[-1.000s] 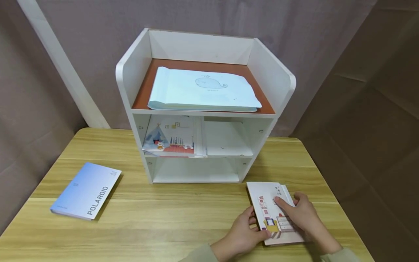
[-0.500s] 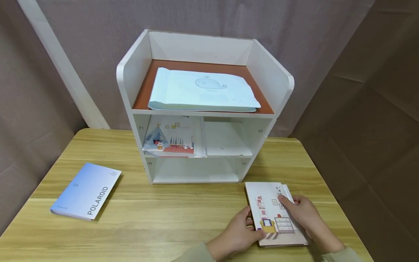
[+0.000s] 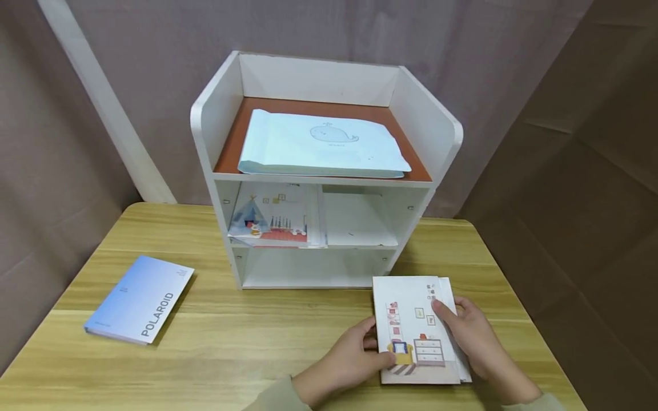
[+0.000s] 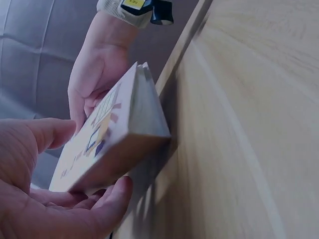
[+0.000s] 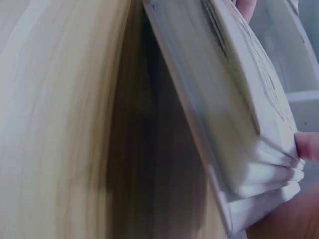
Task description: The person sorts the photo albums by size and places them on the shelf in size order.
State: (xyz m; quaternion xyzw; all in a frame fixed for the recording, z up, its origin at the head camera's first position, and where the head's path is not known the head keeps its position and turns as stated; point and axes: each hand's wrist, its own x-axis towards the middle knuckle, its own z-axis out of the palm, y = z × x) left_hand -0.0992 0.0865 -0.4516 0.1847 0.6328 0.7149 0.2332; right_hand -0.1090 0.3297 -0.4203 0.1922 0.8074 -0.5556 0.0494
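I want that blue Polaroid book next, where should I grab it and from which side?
The Polaroid book lies flat on the table, to the left of the shelf unit, with bare wood round it. Probably best: come from above with the left hand and pinch its long right edge, thumb on the cover.

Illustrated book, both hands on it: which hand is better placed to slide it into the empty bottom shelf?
Probably left. The left hand grips the illustrated book on the side nearer the bottom shelf; the right hand holds the far edge.
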